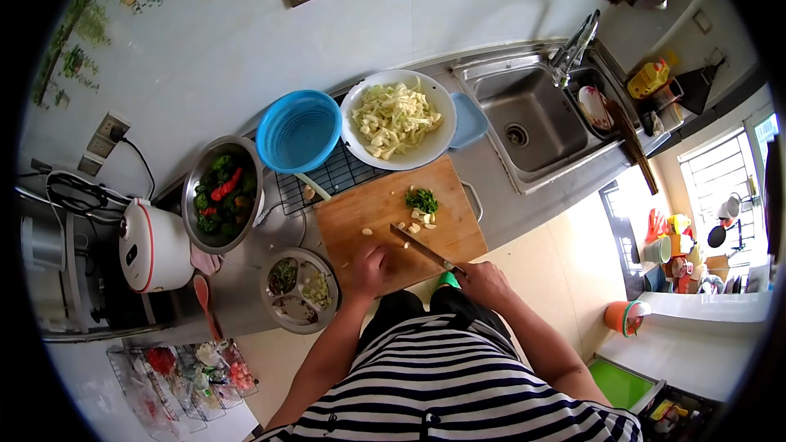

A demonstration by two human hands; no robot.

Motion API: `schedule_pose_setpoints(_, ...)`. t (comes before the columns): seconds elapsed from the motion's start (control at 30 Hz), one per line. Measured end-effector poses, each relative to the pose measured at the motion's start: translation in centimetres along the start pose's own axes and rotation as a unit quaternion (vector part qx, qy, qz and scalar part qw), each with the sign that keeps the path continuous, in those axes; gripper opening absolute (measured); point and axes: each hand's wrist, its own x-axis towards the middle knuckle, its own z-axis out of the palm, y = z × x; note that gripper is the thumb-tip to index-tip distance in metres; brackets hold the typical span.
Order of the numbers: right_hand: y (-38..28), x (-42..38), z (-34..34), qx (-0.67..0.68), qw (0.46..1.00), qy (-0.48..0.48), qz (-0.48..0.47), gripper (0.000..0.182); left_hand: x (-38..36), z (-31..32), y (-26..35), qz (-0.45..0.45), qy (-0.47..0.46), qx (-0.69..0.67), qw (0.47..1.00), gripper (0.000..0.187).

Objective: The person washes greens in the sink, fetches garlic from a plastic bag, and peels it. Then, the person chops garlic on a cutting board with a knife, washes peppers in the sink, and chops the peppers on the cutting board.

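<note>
My right hand (483, 282) is wrapped round the handle of a kitchen knife (424, 247), its blade angled over the wooden cutting board (344, 217). At the board's front left edge, my left hand (367, 270) has its fingers curled together; whatever is in them, if anything, is hidden. Peeled garlic cloves (423, 216) and a small heap of chopped green herbs (421, 198) lie past the blade, with a few loose garlic pieces around. A divided metal plate (270, 282) with chopped seasonings sits left of my left hand.
Behind the board stand a white basin (352, 127) of cut cauliflower and a blue colander (299, 129). A metal bowl (252, 205) of green and red peppers and a white rice cooker (160, 245) are left. The sink (532, 127) lies right.
</note>
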Motion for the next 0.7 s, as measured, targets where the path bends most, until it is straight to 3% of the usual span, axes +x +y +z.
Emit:
schedule_pose_setpoints(0.1,0.7,0.4,0.8,0.001,0.999,-0.032,-0.01,0.025,-0.9,-0.5,-1.3,-0.024,0.022,0.053,0.998,0.021)
schedule_pose_setpoints(0.27,2.1,1.9,1.1,0.053,0.996,0.074,-0.02,0.019,-1.0,-1.6,-1.3,-0.086,0.021,0.057,0.994,0.023)
schedule_pose_setpoints(0.37,1.7,1.9,-0.5,0.071,0.994,0.074,-0.031,0.022,-0.9,-2.1,-0.7,-0.086,0.024,0.079,0.993,0.025)
schedule_pose_setpoints(0.43,1.2,1.7,-0.7,0.069,0.996,0.061,-0.024,0.021,-0.7,-2.2,-0.1,-0.088,0.034,0.079,0.992,0.026)
schedule_pose_setpoints(0.5,0.9,1.4,-0.3,0.036,0.995,0.047,-0.076,0.022,-0.8,-2.1,-0.2,-0.089,0.044,0.08,0.992,0.028)
schedule_pose_setpoints(0.57,0.5,1.2,-0.2,0.048,0.996,0.01,-0.072,0.023,-1.1,-1.6,-0.9,-0.147,0.048,0.067,0.986,0.026)
schedule_pose_setpoints(0.7,1.4,1.9,1.0,0.046,0.995,-0.033,-0.087,0.023,-0.7,-2.2,-0.4,-0.167,0.064,0.062,0.982,0.023)
